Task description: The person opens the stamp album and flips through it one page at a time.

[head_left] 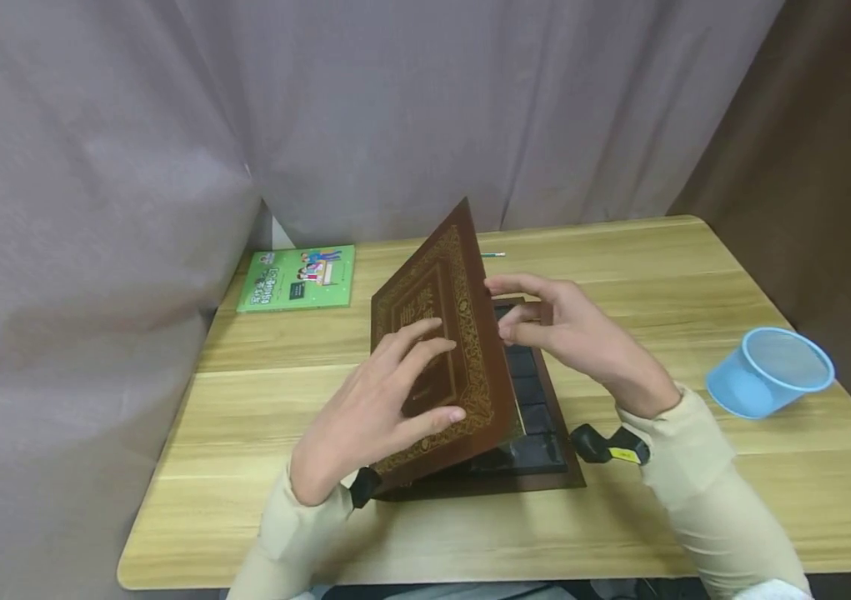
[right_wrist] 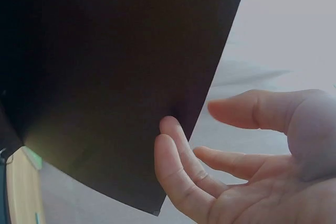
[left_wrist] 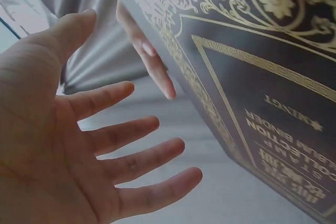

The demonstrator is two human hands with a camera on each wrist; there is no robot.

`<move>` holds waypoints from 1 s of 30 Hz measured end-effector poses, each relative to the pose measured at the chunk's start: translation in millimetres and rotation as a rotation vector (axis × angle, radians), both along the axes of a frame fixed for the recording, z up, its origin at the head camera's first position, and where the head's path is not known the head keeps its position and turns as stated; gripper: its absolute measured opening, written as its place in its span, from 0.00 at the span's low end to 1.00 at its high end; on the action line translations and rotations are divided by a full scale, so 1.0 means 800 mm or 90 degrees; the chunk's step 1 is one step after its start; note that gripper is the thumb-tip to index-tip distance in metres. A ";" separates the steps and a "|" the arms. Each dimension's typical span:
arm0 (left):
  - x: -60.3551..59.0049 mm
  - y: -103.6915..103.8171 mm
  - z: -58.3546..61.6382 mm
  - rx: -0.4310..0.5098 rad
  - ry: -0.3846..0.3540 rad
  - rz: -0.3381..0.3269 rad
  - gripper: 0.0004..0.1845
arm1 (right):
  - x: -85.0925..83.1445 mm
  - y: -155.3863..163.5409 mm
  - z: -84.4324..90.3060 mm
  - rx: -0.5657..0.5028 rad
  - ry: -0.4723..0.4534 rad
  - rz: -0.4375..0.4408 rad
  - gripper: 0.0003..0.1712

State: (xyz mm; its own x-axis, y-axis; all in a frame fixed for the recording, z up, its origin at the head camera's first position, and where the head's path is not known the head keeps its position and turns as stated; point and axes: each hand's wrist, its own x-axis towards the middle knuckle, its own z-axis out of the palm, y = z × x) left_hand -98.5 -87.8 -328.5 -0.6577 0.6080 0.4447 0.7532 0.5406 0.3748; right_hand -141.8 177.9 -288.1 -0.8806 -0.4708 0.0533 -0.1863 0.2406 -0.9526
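My left hand (head_left: 376,400) lies flat, fingers spread, against the outside of the brown cover (head_left: 443,350) of the stamp album (head_left: 538,450) — nothing clamped, just straight fingers on the gold-patterned board. The cover stands tilted half-open over the dark pages, the album lying in the middle of the bench (head_left: 620,250). My right hand (head_left: 563,329) meets the cover's free edge from the inner side, fingers (right_wrist: 176,153) relaxed and touching it. A green booklet (head_left: 297,277) lies far left — a blue cup (head_left: 770,371) on its side at right.
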 end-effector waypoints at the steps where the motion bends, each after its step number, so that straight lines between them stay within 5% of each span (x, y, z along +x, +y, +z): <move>1: 0.000 0.000 0.003 -0.004 0.006 -0.006 0.36 | 0.000 -0.003 0.001 -0.005 0.002 0.005 0.31; 13: 0.016 -0.008 0.031 -0.022 0.060 -0.045 0.35 | 0.000 -0.029 0.009 -0.046 0.035 0.095 0.32; 20: 0.023 -0.015 0.034 -0.004 0.077 -0.064 0.34 | -0.006 -0.044 0.009 -0.053 0.075 0.154 0.33; 30: 0.024 -0.024 0.033 0.022 0.100 -0.066 0.31 | -0.015 -0.049 0.003 -0.029 0.099 0.159 0.33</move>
